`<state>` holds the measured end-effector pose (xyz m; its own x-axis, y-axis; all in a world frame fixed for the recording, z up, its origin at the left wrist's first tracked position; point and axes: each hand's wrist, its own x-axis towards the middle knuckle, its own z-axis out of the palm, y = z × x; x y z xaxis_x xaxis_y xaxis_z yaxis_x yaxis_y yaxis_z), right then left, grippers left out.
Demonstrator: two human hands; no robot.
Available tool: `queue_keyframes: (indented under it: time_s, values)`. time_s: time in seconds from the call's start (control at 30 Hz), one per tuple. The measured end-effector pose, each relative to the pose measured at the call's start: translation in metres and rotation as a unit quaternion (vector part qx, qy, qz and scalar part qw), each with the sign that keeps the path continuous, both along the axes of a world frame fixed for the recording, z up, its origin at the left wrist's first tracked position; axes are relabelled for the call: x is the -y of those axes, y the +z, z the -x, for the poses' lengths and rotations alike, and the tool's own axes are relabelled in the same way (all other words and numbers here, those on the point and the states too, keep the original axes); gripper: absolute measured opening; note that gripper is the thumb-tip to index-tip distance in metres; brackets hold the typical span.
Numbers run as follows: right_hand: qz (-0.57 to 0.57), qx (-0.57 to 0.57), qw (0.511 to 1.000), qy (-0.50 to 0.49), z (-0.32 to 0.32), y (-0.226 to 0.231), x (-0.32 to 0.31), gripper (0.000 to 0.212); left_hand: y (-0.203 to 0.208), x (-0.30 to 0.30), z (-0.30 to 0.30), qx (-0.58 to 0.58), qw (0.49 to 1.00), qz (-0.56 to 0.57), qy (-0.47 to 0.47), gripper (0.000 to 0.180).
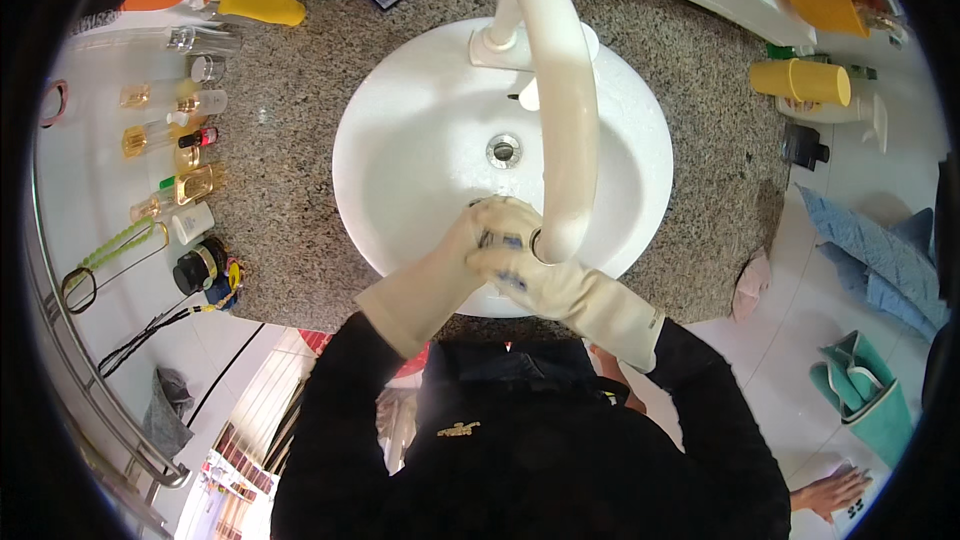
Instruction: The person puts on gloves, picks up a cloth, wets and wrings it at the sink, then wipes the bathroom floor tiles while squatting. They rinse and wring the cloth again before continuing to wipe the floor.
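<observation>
Both my hands wear cream rubber gloves and are pressed together over the near side of the white sink (400, 170). My left hand (500, 218) has its fingers curled, reaching toward the drain (504, 151). My right hand (525, 275) lies against it on the near side, its fingers closed over the left glove. Bluish-grey patches show between and on the gloves; I cannot make out whether they are marks or a small thing held. The spout of the white faucet (570, 120) ends right above my right hand. No running water can be made out.
Speckled stone countertop (285, 170) surrounds the sink. Small bottles (195, 185) line its left side. A yellow cup (805, 81) and a dark bottle (803, 147) stand at right. Blue towels (870, 250) hang beyond. Another person's hand (835, 493) shows at lower right.
</observation>
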<state>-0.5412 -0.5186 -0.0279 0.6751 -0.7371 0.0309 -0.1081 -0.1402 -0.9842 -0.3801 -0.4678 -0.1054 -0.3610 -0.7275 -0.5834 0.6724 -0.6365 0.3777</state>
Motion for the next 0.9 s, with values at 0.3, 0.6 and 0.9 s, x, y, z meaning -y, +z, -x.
queue_keyframes:
  time_s: [0.3, 0.6, 0.9]
  values:
    - [-0.280, -0.074, 0.931, -0.223, 0.016, -0.014, -0.005, 0.076, -0.021, -0.036, -0.008, 0.051, 0.981, -0.094, 0.161, 0.052]
    - [-0.500, 0.034, 0.850, -0.163, 0.030, 0.031, -0.003, 0.047, 0.075, -0.010, -0.041, 0.062, 0.984, 0.140, 0.089, 0.052]
    - [-0.371, -0.047, 0.892, -0.255, 0.026, 0.058, -0.001, 0.032, 0.056, -0.024, -0.036, 0.057, 0.979, 0.099, 0.169, 0.072]
